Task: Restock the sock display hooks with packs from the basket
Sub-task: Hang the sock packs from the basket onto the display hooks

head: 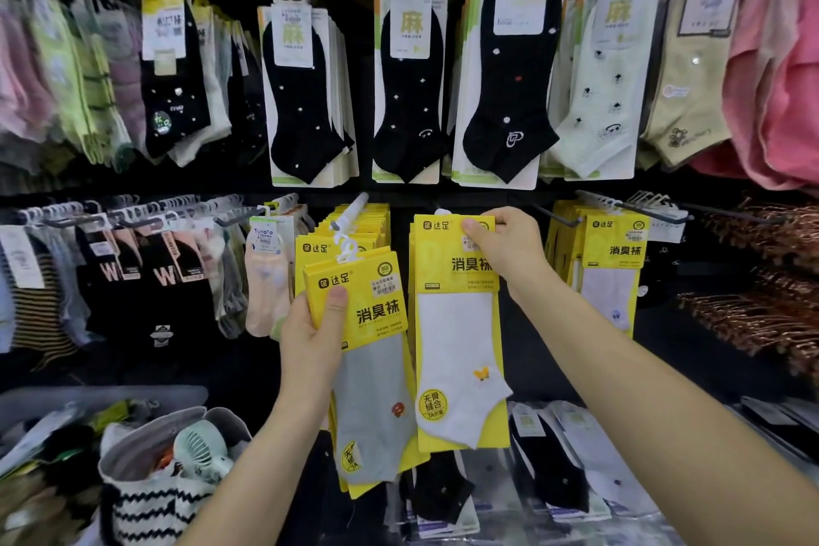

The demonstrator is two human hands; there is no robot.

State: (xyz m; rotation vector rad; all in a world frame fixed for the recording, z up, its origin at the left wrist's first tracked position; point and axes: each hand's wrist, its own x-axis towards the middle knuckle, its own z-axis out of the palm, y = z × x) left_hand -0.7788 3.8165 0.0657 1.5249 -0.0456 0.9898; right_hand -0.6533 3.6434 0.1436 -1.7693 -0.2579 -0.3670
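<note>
Two bare forearms reach in from 5 and 7 o'clock. The left hand, just left of centre, grips a grey-sock pack by its yellow card, with the thumb flat on the front and the fingers wrapped behind. More yellow cards show behind it in the same grip. The pack is tilted, and its white hanger sits just under the tip of a white hook at about 12 o'clock from the hand. Whether it is threaded on cannot be told.

The right hand, just right of centre, pinches the top right corner of a white-sock pack, thumb on the front, fingers curled over the edge. This pack hangs upright at the front of a yellow stack, beside the grey one.

At 7 o'clock a striped bag holds a small fan. Black socks hang at 12 o'clock, and more yellow packs at 3 o'clock.
</note>
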